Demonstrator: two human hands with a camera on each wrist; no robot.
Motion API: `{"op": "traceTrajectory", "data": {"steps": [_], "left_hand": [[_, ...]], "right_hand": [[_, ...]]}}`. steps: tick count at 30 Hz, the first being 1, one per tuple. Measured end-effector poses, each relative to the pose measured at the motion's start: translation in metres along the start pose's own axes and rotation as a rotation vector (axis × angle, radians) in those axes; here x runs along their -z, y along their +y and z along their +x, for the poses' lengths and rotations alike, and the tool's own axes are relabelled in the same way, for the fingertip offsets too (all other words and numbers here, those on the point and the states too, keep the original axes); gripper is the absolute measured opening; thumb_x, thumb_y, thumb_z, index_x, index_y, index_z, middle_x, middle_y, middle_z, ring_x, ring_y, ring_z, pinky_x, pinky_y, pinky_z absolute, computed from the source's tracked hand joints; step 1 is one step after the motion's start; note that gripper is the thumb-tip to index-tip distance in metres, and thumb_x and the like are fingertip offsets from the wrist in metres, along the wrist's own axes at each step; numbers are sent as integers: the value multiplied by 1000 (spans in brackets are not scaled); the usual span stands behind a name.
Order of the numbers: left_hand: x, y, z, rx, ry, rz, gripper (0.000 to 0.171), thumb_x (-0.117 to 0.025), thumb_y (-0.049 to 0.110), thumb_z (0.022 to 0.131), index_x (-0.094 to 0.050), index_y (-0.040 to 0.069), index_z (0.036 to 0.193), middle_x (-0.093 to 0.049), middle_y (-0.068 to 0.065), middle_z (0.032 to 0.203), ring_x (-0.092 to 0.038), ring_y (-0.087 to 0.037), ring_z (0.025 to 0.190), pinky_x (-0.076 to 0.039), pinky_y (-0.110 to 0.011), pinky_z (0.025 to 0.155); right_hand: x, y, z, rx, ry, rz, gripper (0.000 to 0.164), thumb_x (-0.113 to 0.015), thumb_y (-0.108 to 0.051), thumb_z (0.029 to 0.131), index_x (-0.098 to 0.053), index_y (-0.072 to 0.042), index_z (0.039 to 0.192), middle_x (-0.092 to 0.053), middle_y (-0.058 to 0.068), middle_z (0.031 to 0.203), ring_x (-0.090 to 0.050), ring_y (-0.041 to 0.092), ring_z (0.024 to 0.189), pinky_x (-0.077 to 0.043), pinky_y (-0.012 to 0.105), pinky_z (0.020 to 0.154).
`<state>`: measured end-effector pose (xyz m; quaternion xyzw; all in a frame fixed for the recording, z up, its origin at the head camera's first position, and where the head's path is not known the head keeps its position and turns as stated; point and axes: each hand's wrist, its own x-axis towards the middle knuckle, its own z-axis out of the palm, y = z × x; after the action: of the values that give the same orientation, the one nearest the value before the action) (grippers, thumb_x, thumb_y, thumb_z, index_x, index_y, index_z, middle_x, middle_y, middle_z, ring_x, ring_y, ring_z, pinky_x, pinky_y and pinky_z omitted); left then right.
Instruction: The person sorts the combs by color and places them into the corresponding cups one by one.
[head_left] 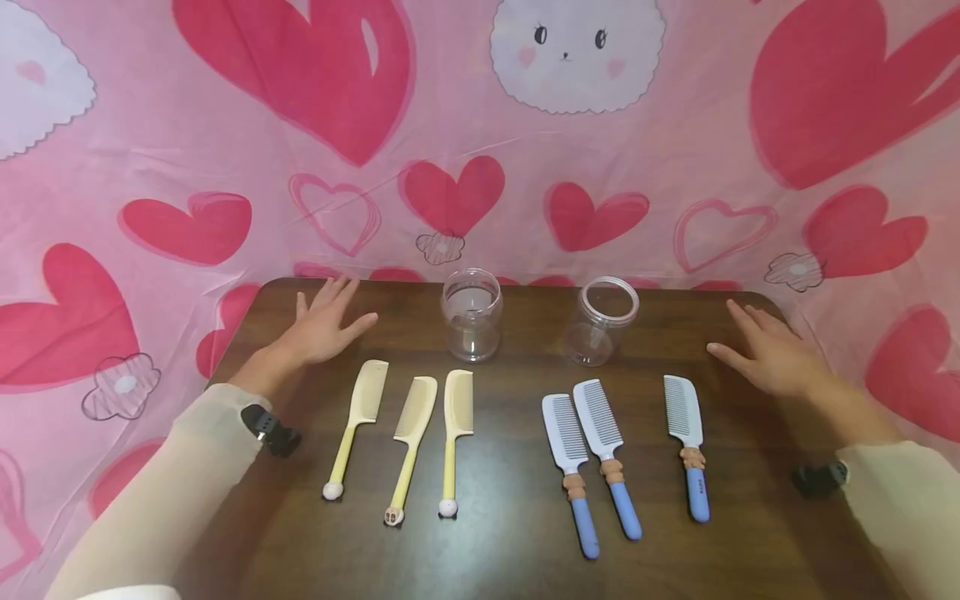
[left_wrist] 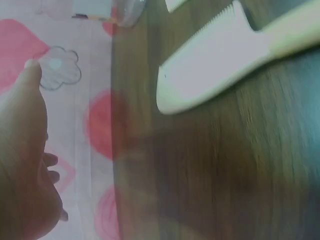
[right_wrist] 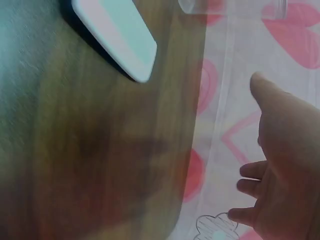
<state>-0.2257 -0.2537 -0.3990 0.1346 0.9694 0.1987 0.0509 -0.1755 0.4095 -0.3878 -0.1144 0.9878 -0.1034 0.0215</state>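
My left hand point(head_left: 318, 331), fingers spread, is over the table's far left part and holds nothing. Nearest to it lies a yellow comb point(head_left: 370, 392) with a round white handle end; a second yellow comb point(head_left: 416, 408) and a third yellow comb point(head_left: 459, 404) lie to its right. On the other side my right hand point(head_left: 772, 354) is likewise spread, with nothing in it. A blue comb point(head_left: 682, 408) is closest to that hand. Two more, a blue comb point(head_left: 598, 417) and another blue comb point(head_left: 564, 431), lie side by side further left.
Two clear containers stand upright near the back edge: a rounded jar point(head_left: 472, 321) left of centre and a straighter jar point(head_left: 592, 337) with a pale rim to its right. Behind the brown wooden table point(head_left: 495, 550) hangs a pink cloth point(head_left: 517, 142) printed with hearts.
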Motion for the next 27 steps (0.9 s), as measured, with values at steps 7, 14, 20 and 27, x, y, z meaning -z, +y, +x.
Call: {"op": "traceTrajectory", "data": {"steps": [7, 14, 20, 27], "left_hand": [[-10, 23, 16, -111, 34, -92, 86, -49, 56, 103, -15, 3, 162, -15, -24, 167, -8, -42, 154, 2, -73, 116], [-20, 56, 31, -179, 56, -213, 85, -59, 46, 101, -17, 6, 162, -18, -21, 167, -13, -40, 154, -9, -64, 121], [-33, 84, 44, -184, 46, -325, 93, -70, 43, 95, -18, 5, 161, -20, -19, 166, -18, -35, 153, -18, -55, 123], [-51, 100, 59, -207, 83, -455, 103, -84, 34, 84, -21, 4, 160, -28, -18, 163, -27, -33, 151, -23, -52, 122]], "right_hand": [[-14, -12, -7, -26, -43, 89, 84, -60, -44, 102, -30, 20, 147, -36, 48, 143, -33, 65, 131, -28, 76, 104], [-31, -28, -15, -118, -83, 113, 82, -55, -49, 102, -35, 18, 145, -41, 47, 139, -38, 63, 128, -32, 76, 102], [-42, -37, -19, -192, -92, 109, 81, -57, -52, 100, -39, 17, 140, -47, 46, 130, -44, 63, 122, -39, 75, 94], [-53, -43, -21, -249, -131, 104, 88, -65, -52, 95, -36, 20, 139, -48, 48, 124, -46, 63, 115, -42, 74, 90]]}}
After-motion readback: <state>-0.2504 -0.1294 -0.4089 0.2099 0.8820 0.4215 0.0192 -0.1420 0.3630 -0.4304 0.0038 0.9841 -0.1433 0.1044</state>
